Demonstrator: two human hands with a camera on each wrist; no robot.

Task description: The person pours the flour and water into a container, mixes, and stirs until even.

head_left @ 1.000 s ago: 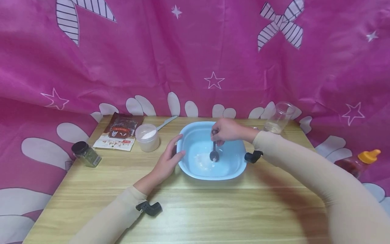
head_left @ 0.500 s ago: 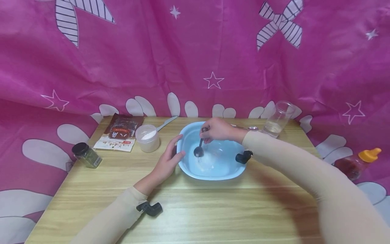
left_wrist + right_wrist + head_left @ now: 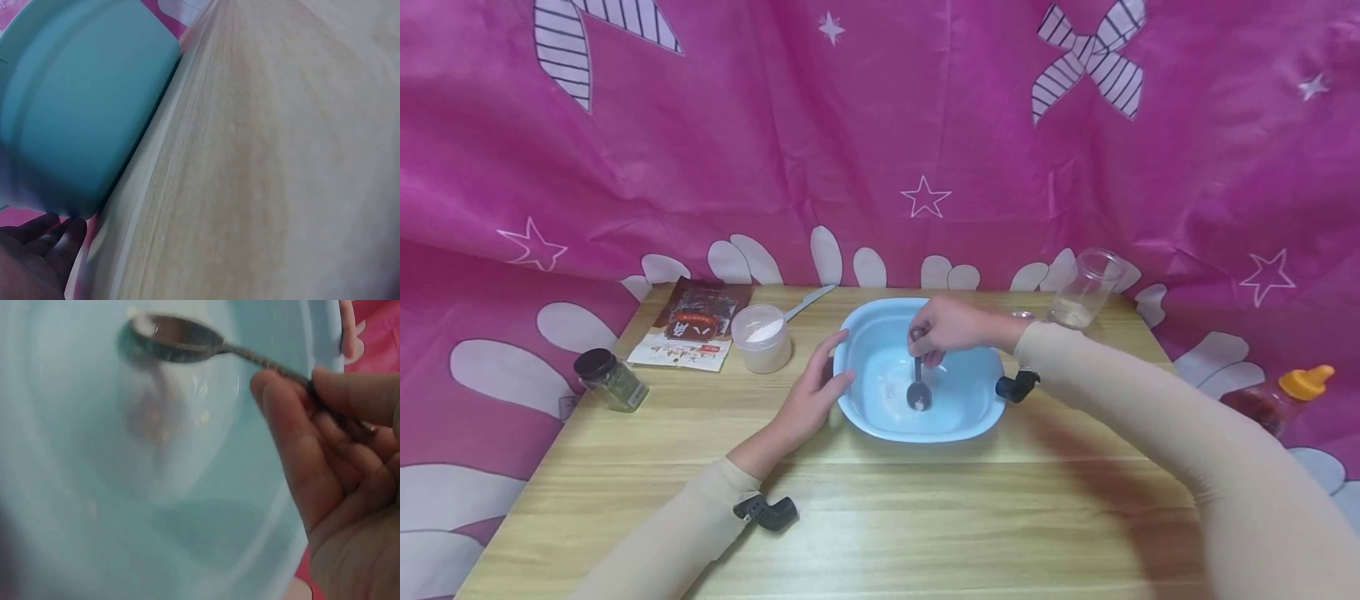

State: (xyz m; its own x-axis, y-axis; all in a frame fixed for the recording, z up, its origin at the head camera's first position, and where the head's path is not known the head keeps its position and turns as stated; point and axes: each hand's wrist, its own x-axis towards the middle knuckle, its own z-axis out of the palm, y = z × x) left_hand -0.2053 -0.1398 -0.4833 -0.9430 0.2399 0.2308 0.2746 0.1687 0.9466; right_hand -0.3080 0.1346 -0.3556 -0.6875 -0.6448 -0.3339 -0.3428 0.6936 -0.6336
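Observation:
A light blue plastic basin (image 3: 867, 410) stands on the wooden table, with shallow liquid and a few pale bits at its bottom. My right hand (image 3: 953, 323) reaches over the basin and pinches the handle of a metal spoon (image 3: 918, 395) between thumb and fingers. In the right wrist view the bowl of the spoon (image 3: 178, 339) is low in the basin, carrying a small white lump. My left hand (image 3: 811, 393) steadies the basin's left side, fingers spread along its outer wall. In the left wrist view its fingertips (image 3: 74, 232) touch the basin's lower wall.
Left of the basin stands a clear tub (image 3: 763, 343) of white powder with a pale blue-handled utensil (image 3: 809, 302). Farther left are a brown and white packet (image 3: 688, 329) and a dark-lidded jar (image 3: 612, 382). Right are a clear plastic cup (image 3: 1084, 292) and a yellow-capped bottle (image 3: 1273, 398).
My right hand swept the spoon left through the basin, then back right and nearer the basin's front. The left hand has stayed at the basin's side.

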